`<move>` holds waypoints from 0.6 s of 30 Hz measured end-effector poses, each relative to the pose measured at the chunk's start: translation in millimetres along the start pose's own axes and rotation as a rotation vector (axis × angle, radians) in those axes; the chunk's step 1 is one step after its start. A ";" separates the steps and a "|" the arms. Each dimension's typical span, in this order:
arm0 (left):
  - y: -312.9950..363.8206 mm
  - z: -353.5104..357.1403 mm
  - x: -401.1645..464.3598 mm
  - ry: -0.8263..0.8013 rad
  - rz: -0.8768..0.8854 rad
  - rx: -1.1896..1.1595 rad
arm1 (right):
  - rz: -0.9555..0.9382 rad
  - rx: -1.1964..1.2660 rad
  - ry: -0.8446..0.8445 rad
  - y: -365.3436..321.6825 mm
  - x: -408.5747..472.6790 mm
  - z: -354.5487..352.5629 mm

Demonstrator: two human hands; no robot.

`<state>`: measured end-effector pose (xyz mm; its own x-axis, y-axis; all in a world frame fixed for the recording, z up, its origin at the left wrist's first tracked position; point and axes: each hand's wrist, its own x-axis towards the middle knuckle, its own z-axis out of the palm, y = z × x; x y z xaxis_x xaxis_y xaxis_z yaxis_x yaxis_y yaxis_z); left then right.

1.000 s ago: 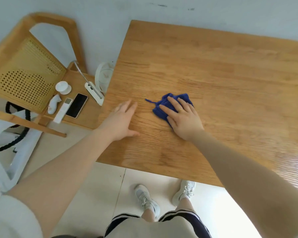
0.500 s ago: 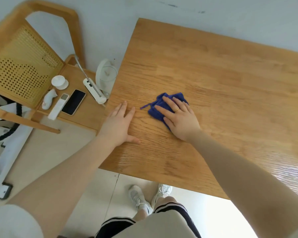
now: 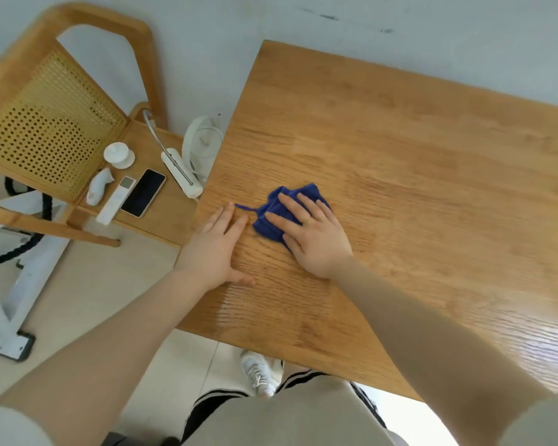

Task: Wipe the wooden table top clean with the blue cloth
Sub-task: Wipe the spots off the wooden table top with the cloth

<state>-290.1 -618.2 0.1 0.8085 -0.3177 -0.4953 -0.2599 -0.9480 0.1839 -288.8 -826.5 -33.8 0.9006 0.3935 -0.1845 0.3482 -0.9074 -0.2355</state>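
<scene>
Blue crumpled cloth [image 3: 273, 217]: under flat open right hand [image 3: 316, 239] | left hand [image 3: 215, 249]: flat open at cloth's 9 o'clock | wooden table top [image 3: 416, 162]

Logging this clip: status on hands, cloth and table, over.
Right hand flat, pressing blue cloth onto wooden table top. Left hand open, palm down beside the cloth. Nothing else on the table top.

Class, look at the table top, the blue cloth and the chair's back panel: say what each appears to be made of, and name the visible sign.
Table top: wood, apparently oak with a smooth, slightly glossy finish; grain lines and a sheen show.
Blue cloth: soft woven fabric; it bunches, and a loose thread trails.
Chair back panel: probably woven cane or perforated sheet; regular small holes in a wooden frame.
</scene>
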 end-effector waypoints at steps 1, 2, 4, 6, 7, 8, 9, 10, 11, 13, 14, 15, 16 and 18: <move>-0.2 -0.4 0.6 -0.001 -0.003 0.005 | 0.021 0.003 0.025 9.1 14.4 -5.0; -0.6 -0.1 0.2 0.000 -0.003 0.009 | 0.070 0.013 0.043 17.4 29.3 -10.7; -2.0 2.8 -1.5 0.001 -0.002 0.005 | 0.175 0.025 0.055 29.3 54.5 -18.1; -3.8 6.1 -1.7 0.003 -0.004 0.001 | 0.199 0.007 0.058 32.4 63.1 -20.5; -4.3 7.8 -2.1 0.003 -0.006 0.000 | 0.193 0.002 0.060 31.6 58.8 -19.5; -4.8 9.4 -2.0 0.008 -0.009 -0.004 | 0.183 0.000 0.061 29.7 49.9 -17.8; -5.2 10.5 -2.1 0.017 -0.009 -0.009 | 0.170 0.000 0.062 27.1 37.8 -14.3; -5.7 10.9 -2.4 0.022 -0.005 -0.012 | 0.157 0.000 0.063 24.3 24.0 -11.3; -6.1 10.6 -2.7 0.023 0.001 -0.015 | 0.145 0.002 0.058 22.0 10.5 -9.0; -7.0 8.7 -2.4 0.026 0.007 -0.028 | 0.147 -0.005 0.039 19.2 -5.5 -8.9; -7.1 7.4 -2.1 0.027 0.011 -0.032 | 0.167 -0.006 0.034 18.0 -5.9 -9.8; -7.3 6.2 -1.6 0.027 0.019 -0.028 | 0.192 -0.004 0.033 16.1 -1.5 -10.9; -7.9 5.0 -0.8 0.025 0.032 -0.020 | 0.214 -0.004 0.036 12.8 6.9 -11.7; -12.5 1.3 0.9 0.011 0.074 -0.017 | 0.242 0.007 0.055 0.8 34.1 -11.6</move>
<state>-286.9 -606.7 -3.7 0.7931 -0.3863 -0.4709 -0.3101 -0.9215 0.2337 -254.8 -815.6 -29.2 0.9706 0.1556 -0.1837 0.1187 -0.9731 -0.1973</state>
